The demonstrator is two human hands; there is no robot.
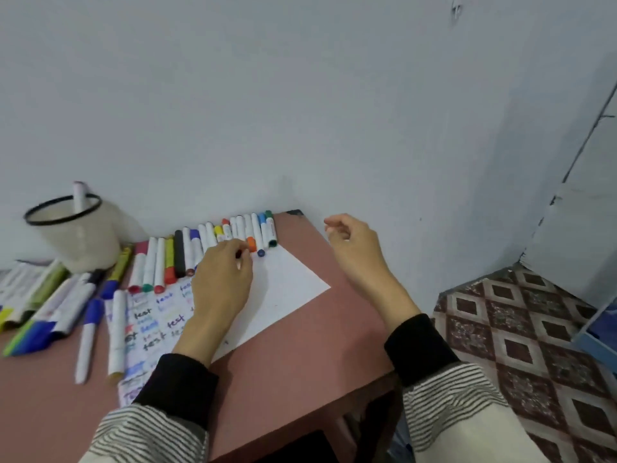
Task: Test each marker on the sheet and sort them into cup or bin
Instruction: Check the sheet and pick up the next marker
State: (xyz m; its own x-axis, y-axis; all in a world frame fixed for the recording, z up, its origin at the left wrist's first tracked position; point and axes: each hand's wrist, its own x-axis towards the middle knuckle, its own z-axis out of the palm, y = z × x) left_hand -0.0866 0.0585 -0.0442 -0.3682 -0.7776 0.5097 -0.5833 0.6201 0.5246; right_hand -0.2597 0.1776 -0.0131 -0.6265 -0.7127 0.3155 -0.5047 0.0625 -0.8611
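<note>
Picking the next marker
My left hand (222,272) pinched one marker (239,254) from the row; my right hand (354,242) hung loose, holding nothing, ready to pull its cap straight off

Row of capped markers (213,242), mixed colours, lies side by side along the wall edge of the table, just above the white sheet (287,289). Sheet lies flat, left part covered w/ coloured "test" scribbles, right part blank. Cream cup (83,235) w/ dark rim stands at left, one white marker (79,195) upright inside.
</note>
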